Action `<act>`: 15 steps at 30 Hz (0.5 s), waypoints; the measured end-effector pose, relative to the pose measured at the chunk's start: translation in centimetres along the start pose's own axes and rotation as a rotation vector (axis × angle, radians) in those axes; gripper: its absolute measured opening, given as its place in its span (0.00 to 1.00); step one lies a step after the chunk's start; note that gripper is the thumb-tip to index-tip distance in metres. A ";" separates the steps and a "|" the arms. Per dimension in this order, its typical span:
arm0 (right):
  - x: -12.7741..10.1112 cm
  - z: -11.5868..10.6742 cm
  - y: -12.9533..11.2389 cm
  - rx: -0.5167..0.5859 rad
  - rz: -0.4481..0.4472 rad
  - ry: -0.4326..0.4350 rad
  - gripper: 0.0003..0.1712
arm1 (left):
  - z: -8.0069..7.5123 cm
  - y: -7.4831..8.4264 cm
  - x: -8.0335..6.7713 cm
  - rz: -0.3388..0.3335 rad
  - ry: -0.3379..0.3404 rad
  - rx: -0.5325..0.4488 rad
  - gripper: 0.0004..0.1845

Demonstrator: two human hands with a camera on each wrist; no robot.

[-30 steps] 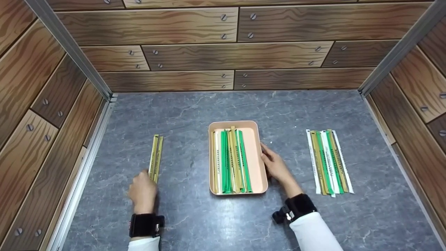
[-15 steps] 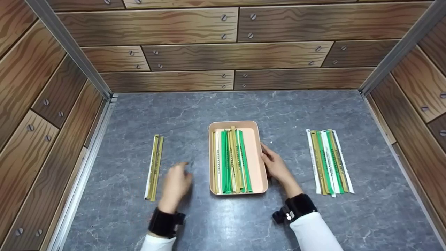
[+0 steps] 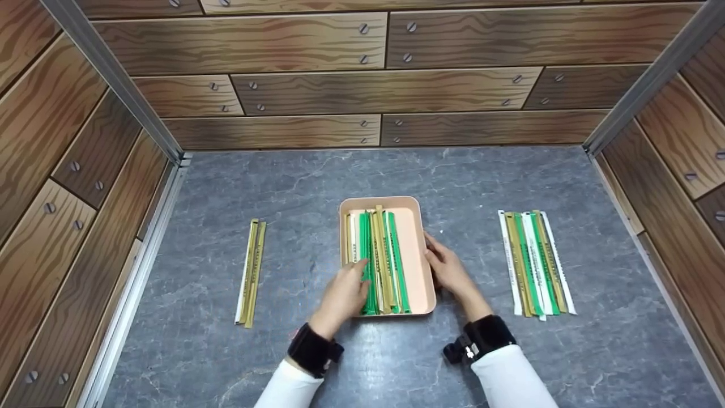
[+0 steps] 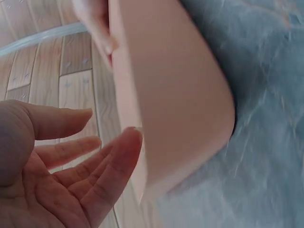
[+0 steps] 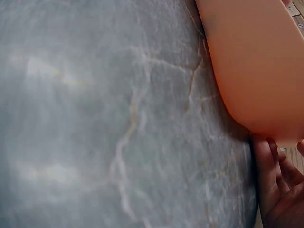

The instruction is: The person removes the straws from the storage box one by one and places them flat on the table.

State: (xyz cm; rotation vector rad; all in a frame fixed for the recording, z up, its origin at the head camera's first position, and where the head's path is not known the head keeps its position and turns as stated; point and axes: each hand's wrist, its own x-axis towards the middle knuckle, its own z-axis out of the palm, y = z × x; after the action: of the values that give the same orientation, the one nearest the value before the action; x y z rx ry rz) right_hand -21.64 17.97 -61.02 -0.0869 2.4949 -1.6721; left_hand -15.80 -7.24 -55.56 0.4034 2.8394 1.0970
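1. From where I stood, a shallow peach-coloured rectangular tray with rounded corners (image 3: 418,289) sat at the middle of the grey marbled tabletop (image 3: 294,192). Slim green, gold and white wrapped sticks (image 3: 384,266) lay lengthwise in it, filling its left and middle, with a bare strip along the right.

2. The left hand (image 3: 344,290) hung over the tray's near left part, above the sticks. Its fingers were loosely curved, the thumb apart, and I saw nothing held in it. Whether a fingertip touched a stick or the rim, I couldn't tell.

3. The right hand (image 3: 451,272) rested against the tray's right wall; I couldn't tell whether its fingers curled round the wall or only pressed it.

4. Well to the left lay a small white-and-gold row of wrapped sticks (image 3: 253,272); well to the right, a wider white, gold and green row of wrapped sticks (image 3: 535,263).

5. The sticks in the tray overlapped closely, so I judged that a loose pinch there could lift two at once or skew their neighbours. A push on the rim might slide the tray if the right hand gave it too little support.
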 end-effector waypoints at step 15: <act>0.0 -0.1 0.0 -0.002 -0.024 0.007 0.28 | 2.8 0.5 2.6 -0.006 -0.037 0.342 0.15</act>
State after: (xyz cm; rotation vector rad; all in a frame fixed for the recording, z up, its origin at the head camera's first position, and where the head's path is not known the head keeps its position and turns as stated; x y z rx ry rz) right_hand -21.64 18.03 -60.94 -0.1125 2.5108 -1.6818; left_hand -17.71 -4.41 -57.25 0.4293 2.9918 0.5918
